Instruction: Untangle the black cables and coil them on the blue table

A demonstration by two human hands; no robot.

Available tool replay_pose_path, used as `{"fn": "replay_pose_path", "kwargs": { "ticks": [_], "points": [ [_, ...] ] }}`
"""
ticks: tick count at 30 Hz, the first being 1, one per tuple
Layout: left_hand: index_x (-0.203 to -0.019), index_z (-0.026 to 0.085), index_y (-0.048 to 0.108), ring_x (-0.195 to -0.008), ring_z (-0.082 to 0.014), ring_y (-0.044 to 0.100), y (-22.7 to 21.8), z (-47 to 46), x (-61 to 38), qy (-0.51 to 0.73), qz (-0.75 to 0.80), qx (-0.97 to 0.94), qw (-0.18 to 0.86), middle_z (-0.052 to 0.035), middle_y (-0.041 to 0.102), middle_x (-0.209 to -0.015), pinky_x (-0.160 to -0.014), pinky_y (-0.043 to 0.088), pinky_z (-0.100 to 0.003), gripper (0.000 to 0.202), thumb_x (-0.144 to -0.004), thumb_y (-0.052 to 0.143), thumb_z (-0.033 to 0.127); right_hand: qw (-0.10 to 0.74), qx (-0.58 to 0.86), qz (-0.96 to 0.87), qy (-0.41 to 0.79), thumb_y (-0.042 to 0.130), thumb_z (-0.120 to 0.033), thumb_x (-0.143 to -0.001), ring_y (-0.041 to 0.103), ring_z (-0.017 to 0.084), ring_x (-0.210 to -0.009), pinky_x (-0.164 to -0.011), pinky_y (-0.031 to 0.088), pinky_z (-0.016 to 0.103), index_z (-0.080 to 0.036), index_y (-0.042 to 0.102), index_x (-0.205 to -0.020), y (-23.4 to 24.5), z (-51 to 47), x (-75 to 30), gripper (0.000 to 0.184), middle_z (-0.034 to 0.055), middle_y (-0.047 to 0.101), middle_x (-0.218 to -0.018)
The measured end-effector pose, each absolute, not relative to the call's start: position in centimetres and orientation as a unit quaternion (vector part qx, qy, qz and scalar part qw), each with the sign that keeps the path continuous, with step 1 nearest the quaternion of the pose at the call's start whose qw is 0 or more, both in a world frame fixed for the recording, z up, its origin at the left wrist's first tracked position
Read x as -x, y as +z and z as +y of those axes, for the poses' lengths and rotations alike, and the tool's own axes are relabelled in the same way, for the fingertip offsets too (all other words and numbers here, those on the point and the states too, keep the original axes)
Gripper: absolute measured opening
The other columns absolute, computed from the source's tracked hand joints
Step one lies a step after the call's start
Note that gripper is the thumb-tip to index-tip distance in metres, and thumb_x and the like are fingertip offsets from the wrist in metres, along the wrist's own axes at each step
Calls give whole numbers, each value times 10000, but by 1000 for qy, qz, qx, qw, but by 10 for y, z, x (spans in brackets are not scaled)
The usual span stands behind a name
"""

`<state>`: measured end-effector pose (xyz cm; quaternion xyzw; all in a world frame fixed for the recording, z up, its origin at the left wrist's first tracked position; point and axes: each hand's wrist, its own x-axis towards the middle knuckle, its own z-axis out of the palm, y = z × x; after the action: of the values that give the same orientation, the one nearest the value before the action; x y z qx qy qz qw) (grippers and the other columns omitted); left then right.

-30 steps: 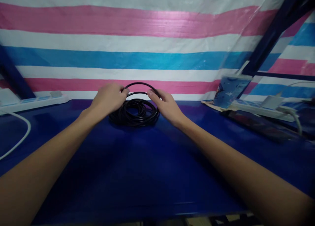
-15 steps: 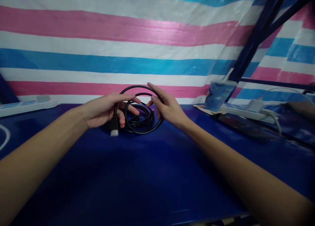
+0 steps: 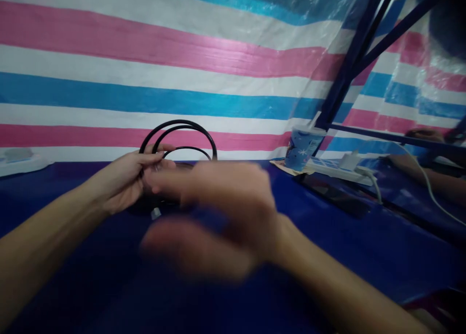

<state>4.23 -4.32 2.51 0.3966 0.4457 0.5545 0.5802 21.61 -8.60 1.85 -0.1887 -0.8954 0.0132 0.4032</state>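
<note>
A black cable [image 3: 182,123] stands up in loops from my left hand [image 3: 127,181], which pinches it between thumb and fingers. Below that grip, the light metal tip of a cable plug [image 3: 156,213] shows. Nearer to the camera is my right hand [image 3: 225,212], smeared by motion. Its thumb and fingers are spread apart, pointing left, and I see nothing between them. This hand covers part of the coils and the lower side of the loops.
On the blue table [image 3: 120,280] lies a dark phone [image 3: 333,193] at the right. Behind it are a patterned cup [image 3: 302,147] and a white power strip [image 3: 340,171] with a charger. Another strip [image 3: 22,163] lies far left. Another person's arm [image 3: 429,174] shows at right.
My right hand has left the loops and come toward the camera, with its thumb swung low. The loops are now gathered in my left hand. The view has turned slightly right.
</note>
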Motion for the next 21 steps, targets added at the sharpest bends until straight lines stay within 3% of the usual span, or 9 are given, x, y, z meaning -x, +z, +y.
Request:
{"fn": "replay_pose_path", "kwargs": {
  "ticks": [2,4,7,11,13,16,21],
  "points": [
    [-948,170,618,-349,-54,472,28,-42,-43,556,447,-398,577,0,628,-682,-286,360,-146,188,-831,499,84,321,89,-943,25,561,-450,-835,616,131,-692,-613,483,260,-297,672,-753,14,-96,-204,207,-30,693,-831],
    [-997,176,611,-336,-41,435,29,-41,-44,573,432,-387,580,17,601,-671,-290,356,-151,226,-852,467,80,281,79,-956,18,589,-426,-810,521,108,-511,-468,375,264,-248,600,-590,8,-93,-195,283,-28,624,-623],
    [-1065,187,587,-365,-29,447,31,-46,-48,648,373,-324,580,34,563,-656,-373,439,-149,276,-896,403,69,269,250,-928,62,507,-400,-871,448,99,-470,-446,273,262,-207,582,-632,7,-72,-201,315,-14,562,-556],
    [-1028,195,589,-350,-14,429,35,-56,-59,704,346,-230,576,46,565,-648,-412,473,-133,253,-930,380,92,181,401,-849,291,573,-585,-786,448,89,-476,-432,274,223,-181,579,-640,7,-50,-214,430,-22,533,-542],
    [-993,224,598,-391,-34,506,33,-59,-65,686,378,-198,589,47,603,-679,-422,493,-144,225,-929,404,127,243,396,-797,386,575,-596,-783,509,105,-573,-482,350,215,-193,633,-833,0,-48,-210,411,-11,600,-686],
    [-964,266,611,-566,-91,648,24,-60,-72,662,413,-184,598,40,671,-783,-515,554,-190,205,-923,431,175,382,325,-725,471,554,-498,-847,555,113,-735,-636,430,226,-231,593,-1094,-14,-50,-197,365,2,629,-910],
    [-847,228,634,-820,-155,689,18,-57,-74,657,354,-273,607,9,701,-907,-715,580,-267,199,-903,446,197,419,312,-645,558,538,-551,-840,434,78,-475,-434,338,202,-178,557,-796,-27,-44,-192,376,-40,479,-570]
  ]
}}
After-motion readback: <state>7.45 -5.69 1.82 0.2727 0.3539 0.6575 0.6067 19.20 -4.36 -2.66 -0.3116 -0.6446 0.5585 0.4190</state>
